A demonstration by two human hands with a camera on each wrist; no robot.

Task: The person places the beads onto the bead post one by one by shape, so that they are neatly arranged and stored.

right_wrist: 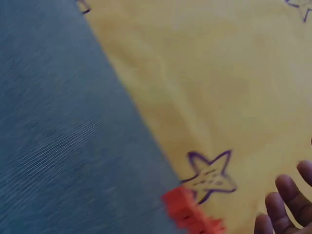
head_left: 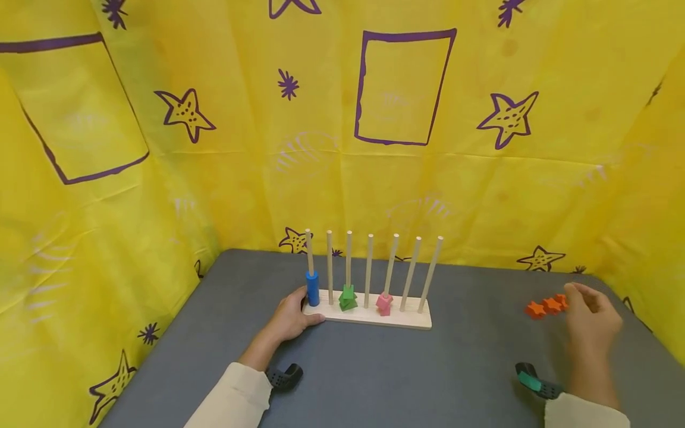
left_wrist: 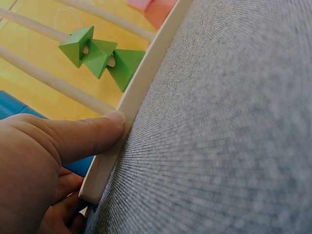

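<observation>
A wooden peg board (head_left: 405, 319) with several upright pegs stands on the grey table. My left hand (head_left: 289, 316) grips its left end, thumb along the front edge as the left wrist view shows. Beside those fingers a blue cylinder stack (head_left: 313, 289) sits on the leftmost peg. Green angular beads (head_left: 348, 298) are on the third peg and pink angular beads (head_left: 384, 304) on the fifth. At the far right, orange star beads (head_left: 552, 305) lie in a row. My right hand (head_left: 593, 318) hovers next to them, fingers loosely bent, with nothing visible in it.
The grey table (head_left: 417, 374) meets a yellow cloth backdrop (head_left: 246, 196) with purple drawings at the back and sides. Both forearms wear black wrist bands, the right band (head_left: 537, 382) with a green patch.
</observation>
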